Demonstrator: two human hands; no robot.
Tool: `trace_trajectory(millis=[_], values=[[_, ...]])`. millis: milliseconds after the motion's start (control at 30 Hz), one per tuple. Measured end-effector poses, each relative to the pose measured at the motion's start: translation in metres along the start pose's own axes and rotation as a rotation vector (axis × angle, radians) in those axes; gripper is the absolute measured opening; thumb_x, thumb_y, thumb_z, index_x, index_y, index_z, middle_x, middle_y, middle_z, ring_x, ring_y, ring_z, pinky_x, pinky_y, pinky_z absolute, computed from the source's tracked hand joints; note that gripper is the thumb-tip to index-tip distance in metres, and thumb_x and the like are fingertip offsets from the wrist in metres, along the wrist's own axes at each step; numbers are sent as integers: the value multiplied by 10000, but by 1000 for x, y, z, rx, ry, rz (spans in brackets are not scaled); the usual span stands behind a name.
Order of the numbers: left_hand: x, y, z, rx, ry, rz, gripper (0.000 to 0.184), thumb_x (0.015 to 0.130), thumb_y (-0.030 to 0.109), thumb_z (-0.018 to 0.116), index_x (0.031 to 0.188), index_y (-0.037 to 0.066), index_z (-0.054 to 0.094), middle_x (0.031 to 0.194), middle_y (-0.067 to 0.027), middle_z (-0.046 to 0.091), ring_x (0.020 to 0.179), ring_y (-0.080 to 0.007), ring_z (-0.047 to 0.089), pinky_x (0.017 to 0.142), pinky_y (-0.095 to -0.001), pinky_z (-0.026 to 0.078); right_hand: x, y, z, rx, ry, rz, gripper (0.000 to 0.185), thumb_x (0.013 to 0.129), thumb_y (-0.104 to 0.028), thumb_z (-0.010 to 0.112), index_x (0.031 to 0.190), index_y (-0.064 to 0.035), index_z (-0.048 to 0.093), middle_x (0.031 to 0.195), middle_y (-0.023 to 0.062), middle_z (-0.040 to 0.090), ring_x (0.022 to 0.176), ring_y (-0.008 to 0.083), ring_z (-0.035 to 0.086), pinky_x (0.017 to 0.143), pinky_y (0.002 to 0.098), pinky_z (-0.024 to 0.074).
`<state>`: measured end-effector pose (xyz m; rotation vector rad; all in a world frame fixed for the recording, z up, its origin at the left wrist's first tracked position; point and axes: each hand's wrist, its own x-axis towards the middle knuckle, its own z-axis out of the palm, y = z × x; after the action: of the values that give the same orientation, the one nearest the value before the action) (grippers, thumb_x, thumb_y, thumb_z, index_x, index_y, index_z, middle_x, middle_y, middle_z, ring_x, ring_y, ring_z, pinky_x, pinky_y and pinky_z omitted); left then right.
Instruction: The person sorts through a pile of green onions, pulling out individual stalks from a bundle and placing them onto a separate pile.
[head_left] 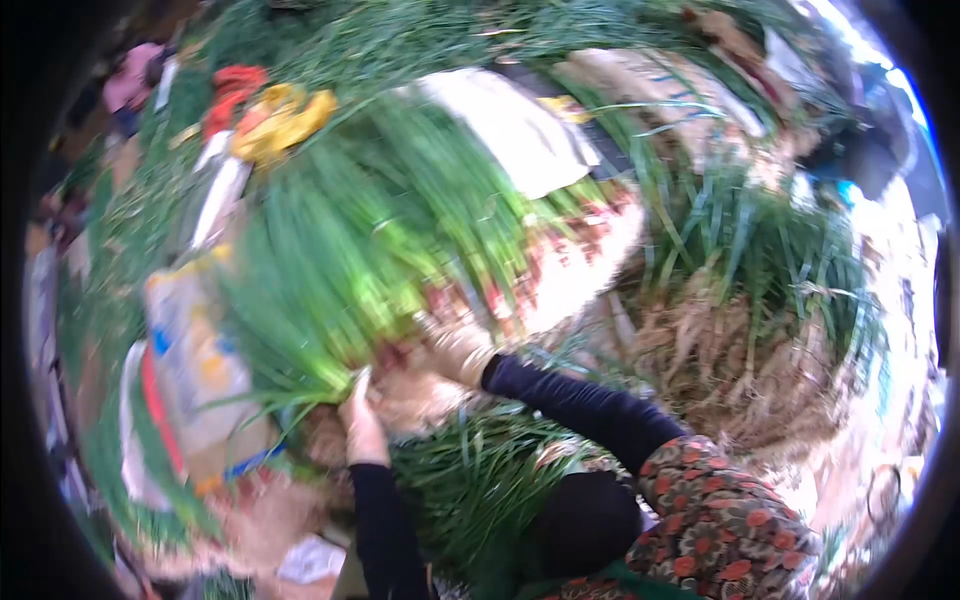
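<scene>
A wide layer of green onions (pixel 330 260) lies in front of me, leaves pointing away and the reddish root ends toward me. My left hand (pixel 364 425) is closed around stems at the layer's near left edge, thumb up against the pale green part. Close to it, my right hand (pixel 460 352), in a light glove, touches the root ends; its fingers are blurred and partly hidden among the roots. A white cloth (pixel 515 130) covers part of the leaves. Below my hands lies a heap of loose green leaves (pixel 470 470).
To the right is a pile of onions with long, earthy roots (pixel 740 360). At left lies a printed sack (pixel 205 365). Yellow (pixel 285 122) and red bags (pixel 232 95) rest farther back. Another sack (pixel 650 95) is at the back right. A person in pink (pixel 132 80) is at far left.
</scene>
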<state>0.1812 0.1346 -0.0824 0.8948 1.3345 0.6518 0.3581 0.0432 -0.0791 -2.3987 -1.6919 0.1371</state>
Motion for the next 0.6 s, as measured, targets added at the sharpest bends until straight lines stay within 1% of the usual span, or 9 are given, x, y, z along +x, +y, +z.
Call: trace_trajectory(millis=[67,200,233,267,333,367,500,567,600], values=[[3,-15,7,74,8,130,204,793,216,675,899,46,633,705,10,527,584,-77,452,562,-232,395,-1,5,35,134,-5,132,504,862,-326,461,1333,-153,430,1413,229,314,1236,382,420,1012,450,350],[0,-39,-3,41,-43,-76,244,800,211,665,964,41,604,756,-14,549,544,-106,481,514,-241,410,-17,2,27,512,-464,136,692,850,-387,504,1428,-108,247,1360,295,337,1015,346,591,765,403,517],[-1,-45,-1,-16,-47,-47,225,809,199,653,963,43,599,721,-17,543,523,-113,495,486,-247,421,-18,-6,50,655,-472,387,768,888,-410,500,1441,-45,109,1142,234,558,656,288,641,665,394,519],[0,-46,1,-61,-62,-96,217,814,193,646,965,45,598,724,-15,544,537,-113,504,494,-251,430,-16,-11,31,798,-502,442,654,896,-333,478,1429,-82,195,1239,200,511,868,306,628,783,454,510],[3,-42,-1,-168,-69,-171,201,822,183,632,969,50,596,730,-11,546,565,-112,523,511,-260,447,-8,-25,54,-168,-319,-270,570,876,-248,466,1393,-106,274,1330,165,429,1101,326,488,923,575,388],[-12,-21,10,-177,-51,-110,273,863,244,576,1042,40,593,881,-44,603,749,-155,584,669,-306,491,-5,-35,72,-523,-137,-472,536,867,-206,457,1374,-116,310,1367,150,392,1197,335,418,979,635,322],[-31,9,11,-568,-333,-169,441,911,357,459,1195,30,540,1171,-87,582,1050,-231,554,891,-400,454,6,-39,35,722,248,-334,549,906,-82,464,1407,-112,242,1341,114,423,1194,236,434,1074,422,302],[-83,70,46,-571,-324,-120,409,899,344,493,1195,66,547,1172,-72,584,1023,-213,562,853,-379,469,25,-16,-41,307,376,-588,506,924,-186,484,1388,-112,295,1329,112,445,1183,228,458,1051,416,323],[-94,87,59,-685,-322,-190,389,892,340,517,1180,82,558,1144,-59,599,961,-198,591,785,-352,503,38,-5,-53,-362,490,-615,486,928,-231,485,1371,-112,327,1333,104,446,1193,228,454,1046,427,324]])
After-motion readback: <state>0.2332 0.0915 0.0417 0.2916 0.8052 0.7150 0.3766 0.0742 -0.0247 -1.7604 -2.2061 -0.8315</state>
